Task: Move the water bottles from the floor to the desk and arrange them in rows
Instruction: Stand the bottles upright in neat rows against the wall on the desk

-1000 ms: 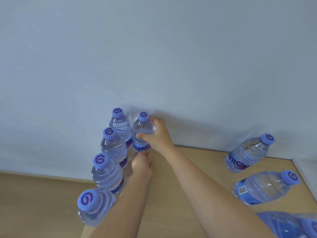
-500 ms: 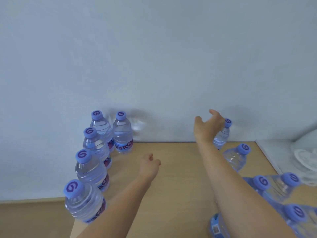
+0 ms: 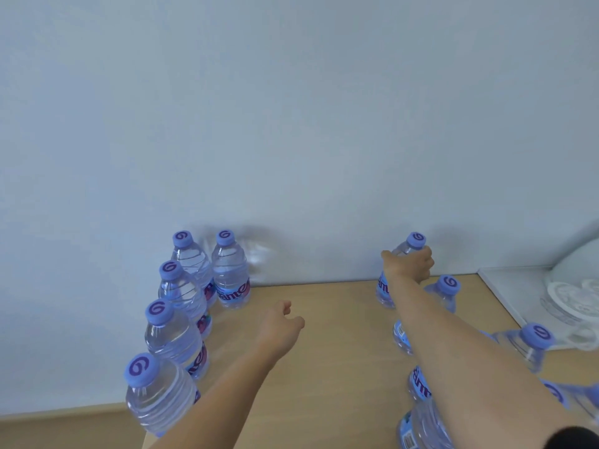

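Note:
Clear water bottles with purple caps stand on a light wooden desk [image 3: 337, 319]. Several form a row along the desk's left edge, from a near one [image 3: 155, 393] to a far one [image 3: 189, 260], and one more [image 3: 230, 277] stands beside the far one by the wall. My right hand [image 3: 410, 265] grips the shoulder of a bottle [image 3: 385, 288] at the far right by the wall. More bottles [image 3: 442, 293] stand behind my right forearm, partly hidden. My left hand [image 3: 280, 325] hovers over the middle of the desk, fingers loosely curled, holding nothing.
A pale wall [image 3: 291, 124] backs the desk. A white surface [image 3: 505, 286] with clear plastic items [image 3: 570, 299] adjoins the desk on the right. Wooden floor [image 3: 64, 429] shows below the desk's left edge.
My right hand let go of the bottle beside the left row, swung right and closed on the far right bottle. My left hand drew back to the desk's middle.

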{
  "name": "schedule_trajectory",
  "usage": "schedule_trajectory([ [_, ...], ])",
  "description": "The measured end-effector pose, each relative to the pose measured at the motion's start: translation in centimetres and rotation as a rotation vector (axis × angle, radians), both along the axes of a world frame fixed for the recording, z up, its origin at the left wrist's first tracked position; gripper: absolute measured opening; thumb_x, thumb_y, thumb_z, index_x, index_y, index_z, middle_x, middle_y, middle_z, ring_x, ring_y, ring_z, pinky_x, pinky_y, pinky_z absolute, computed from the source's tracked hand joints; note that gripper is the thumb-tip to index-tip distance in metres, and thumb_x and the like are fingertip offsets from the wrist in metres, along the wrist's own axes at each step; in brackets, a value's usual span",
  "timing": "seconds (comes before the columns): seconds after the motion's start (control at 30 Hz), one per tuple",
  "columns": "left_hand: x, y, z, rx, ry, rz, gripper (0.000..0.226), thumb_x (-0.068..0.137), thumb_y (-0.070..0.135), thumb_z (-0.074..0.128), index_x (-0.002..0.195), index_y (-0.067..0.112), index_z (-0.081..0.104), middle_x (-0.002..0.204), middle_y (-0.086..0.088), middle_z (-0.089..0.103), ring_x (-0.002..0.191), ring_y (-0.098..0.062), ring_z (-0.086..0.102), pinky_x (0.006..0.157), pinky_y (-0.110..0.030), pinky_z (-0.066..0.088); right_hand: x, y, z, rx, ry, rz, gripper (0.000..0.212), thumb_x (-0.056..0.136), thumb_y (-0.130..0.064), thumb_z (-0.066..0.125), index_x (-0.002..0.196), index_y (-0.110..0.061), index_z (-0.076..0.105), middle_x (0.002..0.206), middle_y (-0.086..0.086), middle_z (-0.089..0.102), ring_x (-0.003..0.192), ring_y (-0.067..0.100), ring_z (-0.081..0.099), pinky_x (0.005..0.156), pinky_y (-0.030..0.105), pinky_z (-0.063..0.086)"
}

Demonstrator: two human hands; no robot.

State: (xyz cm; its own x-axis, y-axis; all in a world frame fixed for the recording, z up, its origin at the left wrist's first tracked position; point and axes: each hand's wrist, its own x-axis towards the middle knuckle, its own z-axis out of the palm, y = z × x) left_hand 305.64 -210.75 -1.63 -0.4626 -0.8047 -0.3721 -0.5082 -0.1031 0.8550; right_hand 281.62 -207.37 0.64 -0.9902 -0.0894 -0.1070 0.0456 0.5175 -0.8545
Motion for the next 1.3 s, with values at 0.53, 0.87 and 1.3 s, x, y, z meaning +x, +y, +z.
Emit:
schedule_trajectory([
  [0.53,2.9,0.6,-0.8,0.071,0.029,-0.009,0.066,0.082,0.008,0.065,0.141,0.009,0.034,0.142,-0.007,0.042,0.127,-0.02,0.043,0.087,-0.024,0.037,7.5,0.6,1.4,-0.091,0.173,0.153,0.044,0.074,-0.024,0.069,0.115,-0.02,0.051,0.114,0.007,0.054,0.107,0.035,0.049,0.083,0.043,0.047],
  [0.87,6.1,2.8,-1.5,-0.064,0.216,0.034,0.101,0.067,0.035,0.081,0.146,0.026,0.019,0.144,0.013,0.03,0.126,-0.004,0.035,0.096,-0.024,0.032,14.4,1.9,6.6,-0.466,0.015,0.715,0.041,0.056,-0.027,0.081,0.093,-0.034,0.064,0.086,-0.016,0.057,0.076,0.004,0.06,0.066,0.021,0.048],
  [1.3,9.3,4.1,-2.0,-0.111,0.429,0.305,0.05,0.056,0.008,0.088,0.095,0.023,0.061,0.082,0.007,0.073,0.074,-0.005,0.069,0.064,-0.017,0.052,18.0,0.7,6.6,-0.323,-0.201,1.126,0.057,0.07,-0.027,0.081,0.119,-0.017,0.054,0.106,-0.003,0.069,0.092,0.006,0.067,0.072,0.023,0.052],
])
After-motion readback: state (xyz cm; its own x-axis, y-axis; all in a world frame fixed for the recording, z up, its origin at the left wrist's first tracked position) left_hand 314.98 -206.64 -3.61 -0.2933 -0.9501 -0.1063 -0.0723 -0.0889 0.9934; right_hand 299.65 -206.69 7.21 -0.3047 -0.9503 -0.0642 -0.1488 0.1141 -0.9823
